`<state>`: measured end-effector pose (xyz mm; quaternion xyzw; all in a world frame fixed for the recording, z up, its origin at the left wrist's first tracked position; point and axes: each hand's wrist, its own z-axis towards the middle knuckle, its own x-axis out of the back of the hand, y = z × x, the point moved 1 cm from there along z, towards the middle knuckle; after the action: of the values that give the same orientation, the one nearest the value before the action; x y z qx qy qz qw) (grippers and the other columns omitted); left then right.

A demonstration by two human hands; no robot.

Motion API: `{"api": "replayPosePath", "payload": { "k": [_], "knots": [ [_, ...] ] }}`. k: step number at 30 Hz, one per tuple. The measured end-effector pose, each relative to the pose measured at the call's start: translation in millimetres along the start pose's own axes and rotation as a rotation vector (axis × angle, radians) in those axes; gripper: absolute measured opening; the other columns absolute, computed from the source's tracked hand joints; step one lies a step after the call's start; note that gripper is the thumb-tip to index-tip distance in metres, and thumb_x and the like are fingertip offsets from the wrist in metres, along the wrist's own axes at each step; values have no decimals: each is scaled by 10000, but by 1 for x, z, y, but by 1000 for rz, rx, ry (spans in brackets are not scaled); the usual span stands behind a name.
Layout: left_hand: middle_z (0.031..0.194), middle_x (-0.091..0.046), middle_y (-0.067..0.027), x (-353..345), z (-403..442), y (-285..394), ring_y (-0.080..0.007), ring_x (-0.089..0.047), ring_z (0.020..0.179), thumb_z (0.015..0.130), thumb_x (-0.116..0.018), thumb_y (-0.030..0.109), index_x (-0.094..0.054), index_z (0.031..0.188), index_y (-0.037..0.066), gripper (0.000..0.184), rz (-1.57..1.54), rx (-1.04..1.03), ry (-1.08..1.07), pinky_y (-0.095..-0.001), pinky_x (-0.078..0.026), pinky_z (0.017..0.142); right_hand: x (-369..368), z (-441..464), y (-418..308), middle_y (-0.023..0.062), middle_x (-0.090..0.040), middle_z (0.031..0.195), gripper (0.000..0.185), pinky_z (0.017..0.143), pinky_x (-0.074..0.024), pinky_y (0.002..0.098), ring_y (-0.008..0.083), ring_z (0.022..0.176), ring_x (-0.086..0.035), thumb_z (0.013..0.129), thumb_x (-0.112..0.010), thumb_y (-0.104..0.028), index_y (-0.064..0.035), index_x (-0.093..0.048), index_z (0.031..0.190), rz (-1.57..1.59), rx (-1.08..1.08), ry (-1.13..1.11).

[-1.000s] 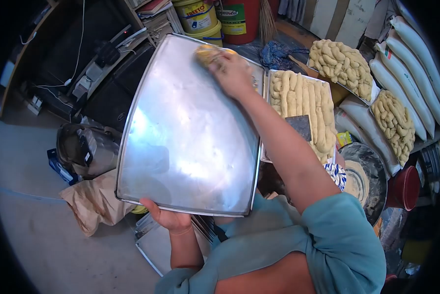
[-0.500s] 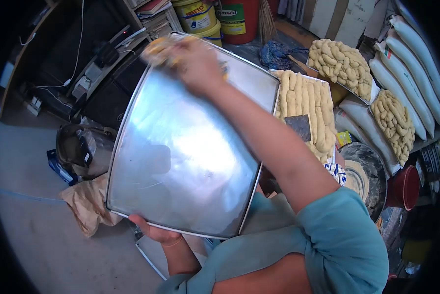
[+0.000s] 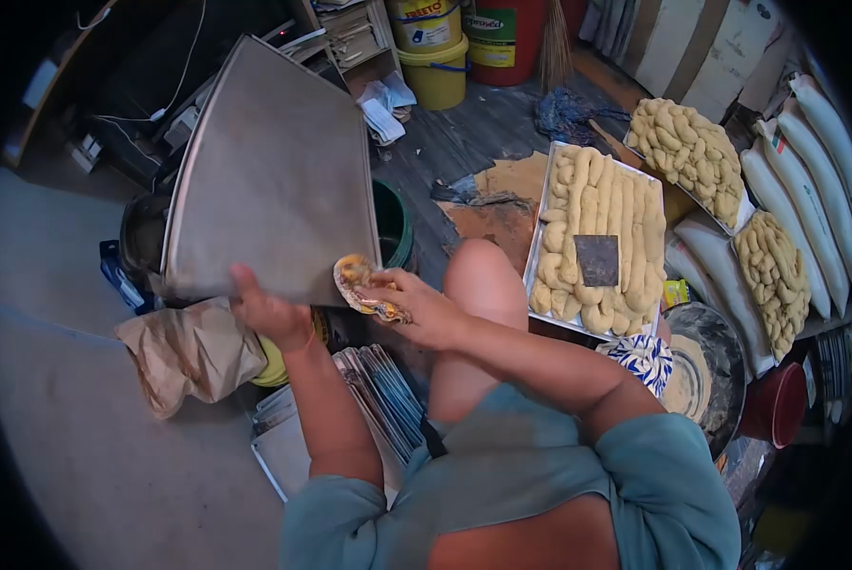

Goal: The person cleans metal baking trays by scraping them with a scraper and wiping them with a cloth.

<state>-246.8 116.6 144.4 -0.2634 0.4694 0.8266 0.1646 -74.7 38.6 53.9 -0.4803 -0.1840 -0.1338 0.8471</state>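
Note:
A large metal baking tray (image 3: pixel 269 171) is held up tilted on the left, its dull grey face toward me. My left hand (image 3: pixel 276 315) grips its lower edge, thumb on the face and the other fingers hidden behind. My right hand (image 3: pixel 418 309) is closed around a crumpled yellow-orange patterned cloth (image 3: pixel 355 275) by the tray's lower right corner; I cannot tell whether the cloth touches the metal. Below my arms, several more trays (image 3: pixel 388 389) stand on edge.
Dough rolls (image 3: pixel 597 199) fill a tray on the right, with a dark flat piece (image 3: pixel 597 260) on top. Braided dough (image 3: pixel 687 147) lies farther back, near stacked white sacks (image 3: pixel 806 152). A brown paper bag (image 3: pixel 189 356), a green bucket (image 3: pixel 393 223) and a black basin (image 3: pixel 720 332) stand around me.
The tray has moved left and turned, now showing a duller face. My right hand has come down with the cloth from the tray's top edge to its lower right corner.

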Motion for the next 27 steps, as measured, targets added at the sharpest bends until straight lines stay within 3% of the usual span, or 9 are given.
{"api": "replayPosePath", "payload": {
  "k": [2,5,6,10,18,21,22,26,27],
  "knots": [
    [1088,-643,-122,11,16,-22,-306,-633,897,933,-568,122,-608,1079,-26,212,381,-86,68,-420,-495,858,-11,0,-1,118,-550,1152,428,890,-460,354,264,1062,-561,912,-612,-317,-102,-548,1275,183,-59,27],
    [1149,-629,-174,-3,11,-38,-335,-622,993,934,-534,86,-601,1135,-34,244,1127,-387,-285,-417,-476,892,-16,12,30,66,-608,1000,489,805,-489,290,170,924,-600,946,-559,-418,-14,-537,1220,947,-558,21],
    [1187,-612,-186,-10,2,-47,-341,-606,1046,915,-539,67,-590,1177,-24,282,1104,-444,-334,-421,-464,920,0,20,7,42,-628,921,522,720,-507,271,120,817,-604,943,-544,-466,-15,-525,1205,1041,-608,104],
    [1269,-579,-170,15,-16,-97,-338,-550,1180,894,-516,19,-564,1260,26,369,1159,-789,-718,-436,-415,1017,6,26,17,71,-652,912,453,658,-526,314,162,755,-634,938,-558,-449,-31,-567,1114,1131,-786,153],
    [1396,-493,-40,88,-50,-155,-334,-495,1242,847,-557,157,-470,1377,237,542,1530,-456,-1274,-538,-352,1055,-24,-3,63,91,-659,828,259,624,-545,365,210,690,-651,946,-567,-286,-33,-604,987,1108,-1150,-1],
    [1400,-490,-52,101,-57,-171,-338,-449,1285,872,-517,187,-468,1380,236,512,1575,-357,-1227,-561,-305,1077,-24,-4,58,80,-649,823,210,596,-544,337,187,674,-650,937,-571,-206,-18,-575,1031,977,-1078,-87],
    [1401,-488,-66,109,-64,-180,-347,-365,1346,881,-510,248,-483,1370,213,491,1551,-255,-1216,-577,-207,1119,-24,-4,58,79,-645,822,208,591,-542,327,180,671,-649,934,-572,-189,-14,-565,1045,934,-1059,-100],
    [1411,-476,-82,130,-96,-202,-349,-267,1397,865,-526,383,-536,1319,151,511,1551,-39,-1272,-546,-77,1160,-23,-8,63,100,-640,864,265,609,-548,325,184,711,-656,922,-573,-131,20,-514,1133,940,-1024,-99],
    [1418,-466,-92,125,-99,-196,-355,-253,1402,864,-532,341,-534,1320,133,501,1495,-9,-1213,-532,-81,1165,-22,-9,64,110,-645,881,283,623,-554,335,194,727,-661,922,-574,-129,27,-509,1149,959,-1011,-84]
  ]
}}
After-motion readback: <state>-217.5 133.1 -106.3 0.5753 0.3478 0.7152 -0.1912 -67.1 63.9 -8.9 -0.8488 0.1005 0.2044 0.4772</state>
